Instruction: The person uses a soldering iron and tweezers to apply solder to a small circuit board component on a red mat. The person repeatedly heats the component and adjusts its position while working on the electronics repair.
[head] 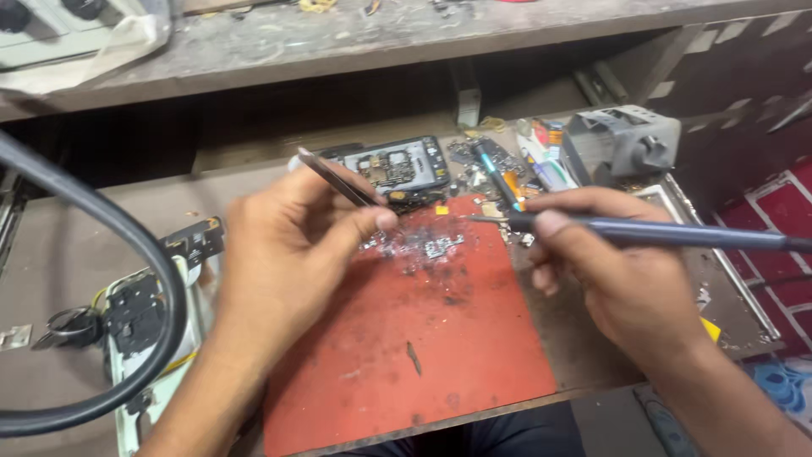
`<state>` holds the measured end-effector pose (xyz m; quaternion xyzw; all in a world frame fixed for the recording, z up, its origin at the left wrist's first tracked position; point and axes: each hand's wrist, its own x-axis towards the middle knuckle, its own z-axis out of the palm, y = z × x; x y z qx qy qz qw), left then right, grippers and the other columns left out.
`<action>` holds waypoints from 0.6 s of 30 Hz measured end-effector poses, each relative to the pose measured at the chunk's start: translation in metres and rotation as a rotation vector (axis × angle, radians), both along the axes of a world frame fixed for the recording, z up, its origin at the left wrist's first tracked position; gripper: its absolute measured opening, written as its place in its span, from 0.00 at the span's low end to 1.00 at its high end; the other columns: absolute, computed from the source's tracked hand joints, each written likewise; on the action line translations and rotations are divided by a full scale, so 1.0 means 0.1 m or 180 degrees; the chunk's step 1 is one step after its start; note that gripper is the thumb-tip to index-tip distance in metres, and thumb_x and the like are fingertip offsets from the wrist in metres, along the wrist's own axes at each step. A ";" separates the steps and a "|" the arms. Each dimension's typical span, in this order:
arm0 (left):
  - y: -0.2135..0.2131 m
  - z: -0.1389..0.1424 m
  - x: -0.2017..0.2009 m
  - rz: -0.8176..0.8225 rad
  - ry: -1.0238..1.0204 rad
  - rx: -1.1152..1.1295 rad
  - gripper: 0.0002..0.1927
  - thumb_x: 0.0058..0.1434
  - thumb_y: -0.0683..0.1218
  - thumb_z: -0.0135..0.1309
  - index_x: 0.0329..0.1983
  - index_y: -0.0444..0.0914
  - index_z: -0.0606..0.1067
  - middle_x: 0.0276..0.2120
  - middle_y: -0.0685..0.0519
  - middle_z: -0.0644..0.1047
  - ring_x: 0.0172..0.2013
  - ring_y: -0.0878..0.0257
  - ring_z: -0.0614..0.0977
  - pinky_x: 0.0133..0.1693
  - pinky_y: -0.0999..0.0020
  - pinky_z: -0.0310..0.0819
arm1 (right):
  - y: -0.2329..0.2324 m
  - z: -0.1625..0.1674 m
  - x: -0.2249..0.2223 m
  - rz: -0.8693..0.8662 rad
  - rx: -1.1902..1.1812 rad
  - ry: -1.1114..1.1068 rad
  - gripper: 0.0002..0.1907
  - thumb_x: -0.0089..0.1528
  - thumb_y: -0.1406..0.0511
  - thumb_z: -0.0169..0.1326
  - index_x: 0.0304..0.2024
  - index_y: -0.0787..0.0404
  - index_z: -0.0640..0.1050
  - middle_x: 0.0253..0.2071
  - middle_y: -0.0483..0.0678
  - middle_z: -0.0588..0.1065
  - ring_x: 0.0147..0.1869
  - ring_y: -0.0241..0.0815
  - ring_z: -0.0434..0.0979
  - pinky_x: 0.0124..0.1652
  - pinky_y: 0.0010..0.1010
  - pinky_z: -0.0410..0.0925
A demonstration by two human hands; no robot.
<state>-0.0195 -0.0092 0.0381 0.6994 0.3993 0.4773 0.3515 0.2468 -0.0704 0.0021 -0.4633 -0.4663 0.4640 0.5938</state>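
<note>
closest to the camera, a thick black cable (127,254) curves past the left forearm, and below the wrists lies the bare part of the red mat (474,338) on the surface (51,254). left hand (292,245) is closed around thin tweezers (338,180); their tips go down behind the thumb, so i cannot tell if they pinch something. right hand (622,275) is closed around a blue soldering pen (668,233), with its fine tip (474,218) reaching toward the left hand. between both hands, on the mat, sits a small circuit piece (438,247) among grey solder crumbs.

i think the risks are these: the tip stands very near the left thumb, so a small slip of either hand can burn the skin. if the tweezers press weakly, the small piece can slide and the tip can bridge contacts. the loose crumbs around it can stick to the wrong place. beyond the fingers lies an opened phone (406,169), and a wide move can push parts into it.
</note>
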 end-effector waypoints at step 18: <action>-0.13 -0.32 0.23 0.0166 0.0228 -0.0218 0.04 0.59 0.41 0.64 0.33 0.36 0.79 0.21 0.55 0.83 0.24 0.74 0.84 0.26 0.78 0.76 | 0.04 -0.12 -0.05 -0.0046 0.0091 -0.1514 0.08 0.59 0.72 0.60 0.41 0.69 0.82 0.33 0.49 0.84 0.34 0.34 0.85 0.37 0.22 0.77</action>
